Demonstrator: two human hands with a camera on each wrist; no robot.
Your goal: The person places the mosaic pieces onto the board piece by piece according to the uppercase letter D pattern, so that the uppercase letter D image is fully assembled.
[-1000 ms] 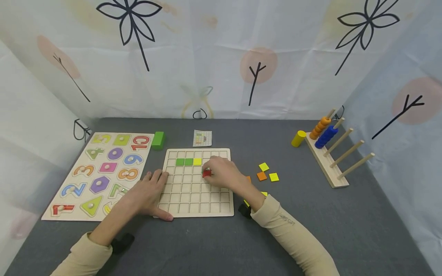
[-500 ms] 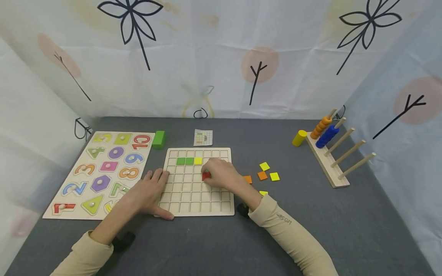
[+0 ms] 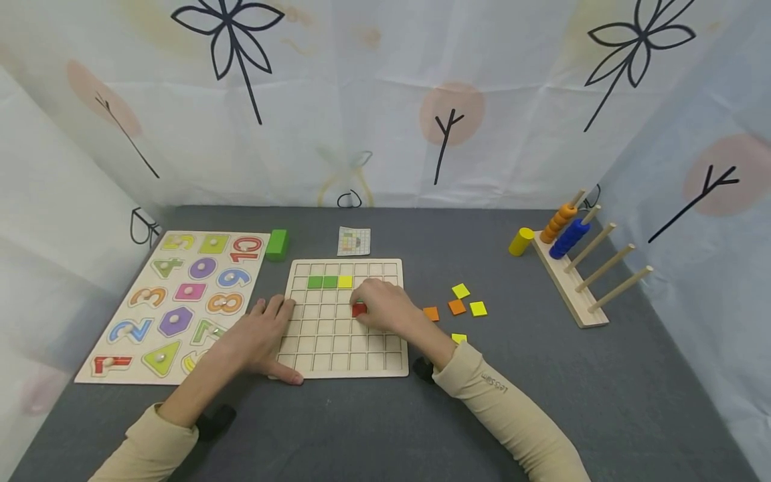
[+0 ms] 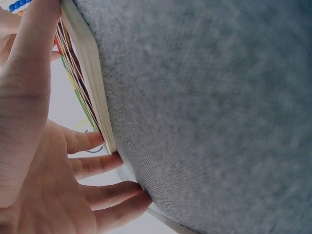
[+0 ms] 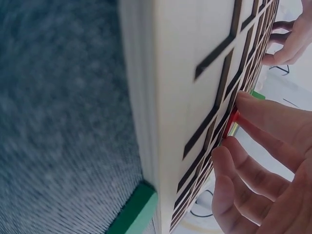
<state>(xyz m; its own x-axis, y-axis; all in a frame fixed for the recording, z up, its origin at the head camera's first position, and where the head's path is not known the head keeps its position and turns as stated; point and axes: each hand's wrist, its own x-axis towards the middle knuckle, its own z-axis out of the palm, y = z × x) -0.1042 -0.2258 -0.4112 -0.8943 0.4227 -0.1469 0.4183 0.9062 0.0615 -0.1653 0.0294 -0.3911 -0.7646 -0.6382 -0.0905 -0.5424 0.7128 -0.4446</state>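
Observation:
A pale wooden grid board lies on the dark table. In its upper part two green tiles and a yellow tile sit in a row. My right hand pinches a red tile at the board, below and right of the yellow one; the right wrist view shows thumb and finger on the red tile. My left hand rests at the board's left edge, fingers spread, thumb by the lower left corner. In the left wrist view the fingers of the left hand touch the board's edge.
A number puzzle board lies left, a green block beside it. A small pattern card lies behind the grid. Yellow and orange tiles are scattered right. Farther right stand a yellow cylinder and a peg rack with beads.
My right hand has shifted slightly down and left with the red tile, which now looks flatter against the board. The left hand has stayed in place.

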